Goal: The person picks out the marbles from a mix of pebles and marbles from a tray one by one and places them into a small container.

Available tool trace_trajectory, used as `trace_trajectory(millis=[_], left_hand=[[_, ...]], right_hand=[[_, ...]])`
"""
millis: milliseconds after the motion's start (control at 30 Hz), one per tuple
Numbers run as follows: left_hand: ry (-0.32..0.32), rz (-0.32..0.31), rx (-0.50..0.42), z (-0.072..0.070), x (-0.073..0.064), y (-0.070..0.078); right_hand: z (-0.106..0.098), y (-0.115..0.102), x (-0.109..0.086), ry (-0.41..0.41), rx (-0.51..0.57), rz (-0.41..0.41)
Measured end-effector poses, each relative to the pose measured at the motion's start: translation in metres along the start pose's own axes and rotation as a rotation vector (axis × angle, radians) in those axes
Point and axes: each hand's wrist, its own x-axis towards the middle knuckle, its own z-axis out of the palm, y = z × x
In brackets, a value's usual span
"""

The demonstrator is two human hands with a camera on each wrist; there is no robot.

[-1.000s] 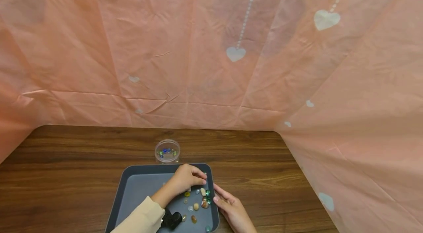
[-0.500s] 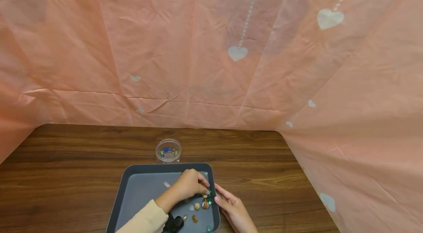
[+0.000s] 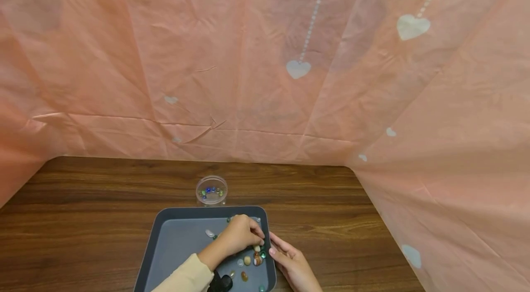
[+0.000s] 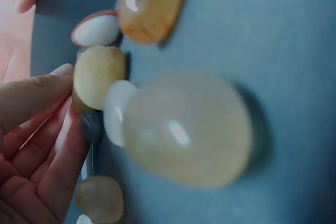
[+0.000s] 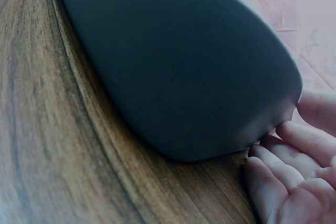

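My left hand (image 3: 240,232) reaches over the dark grey tray (image 3: 165,218), thumb and fingertips bent down at stones near its right wall. In the left wrist view, the thumb (image 4: 37,90) is right at a cream stone (image 4: 100,77), and a fingertip is beside a small dark bead (image 4: 92,125); I cannot tell if they pinch anything. Closer in lie a pale translucent stone (image 4: 189,129), a white stone (image 4: 116,111) and an amber stone (image 4: 152,6). My right hand (image 3: 291,262) touches the tray's outer right side with thumb and fingertips fairly straight.
A round clear container (image 3: 211,191) with blue and green marbles stands behind the tray on the wooden table (image 3: 331,218). A pink curtain (image 3: 248,76) with white hearts hangs behind. A small black device (image 3: 221,283) sits beneath the left sleeve (image 3: 186,276).
My left hand has shifted down along the tray's right wall, from the back corner to the stones and green beads. My right hand stays against the tray's side.
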Motion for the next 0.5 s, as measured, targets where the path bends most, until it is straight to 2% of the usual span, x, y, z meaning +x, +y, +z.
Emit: trace_trajectory(millis=[133,367,500], left_hand=[[-0.005,-0.058,-0.137,-0.005,0.0,-0.005],[-0.034,-0.185,-0.557,-0.018,-0.001,-0.007],[-0.016,-0.21,-0.707,-0.027,0.0,-0.009]], right_hand=[[0.001,0.0,0.0,0.001,0.0,0.003],[0.0,0.002,0.001,-0.005,-0.005,-0.011],[-0.001,0.003,0.002,-0.004,-0.008,-0.02]])
